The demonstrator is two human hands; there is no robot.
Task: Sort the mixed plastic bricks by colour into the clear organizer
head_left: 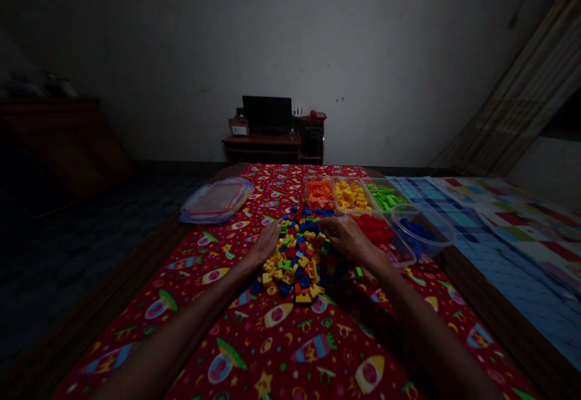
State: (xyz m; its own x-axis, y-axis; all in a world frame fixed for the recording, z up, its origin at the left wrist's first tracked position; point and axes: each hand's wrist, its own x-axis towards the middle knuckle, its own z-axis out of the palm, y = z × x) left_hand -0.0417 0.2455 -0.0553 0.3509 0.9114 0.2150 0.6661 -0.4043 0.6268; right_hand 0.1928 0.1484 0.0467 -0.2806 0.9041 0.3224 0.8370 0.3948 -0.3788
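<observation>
A heap of mixed toy building bricks (290, 261) in yellow, blue, green and red lies on a red patterned cloth (272, 345). Against the heap's left side rests my left hand (267, 241), seen edge-on, fingers stretched out and holding nothing that I can see. My right hand (347, 235) reaches over the heap's right side with its fingers bent together; whatever is between the fingertips is hidden. One green brick (358, 273) sits apart, below my right wrist. Just beyond that hand is a clear container of red bricks (374, 229).
Clear containers hold orange bricks (320, 194), yellow bricks (351, 195), green bricks (385, 196) and pink bricks (389, 253). A round tub (447, 235) contains blue bricks. Stacked clear lids (216, 200) lie at left. A bed (476, 236) adjoins on the right; a monitor (267, 114) stands behind.
</observation>
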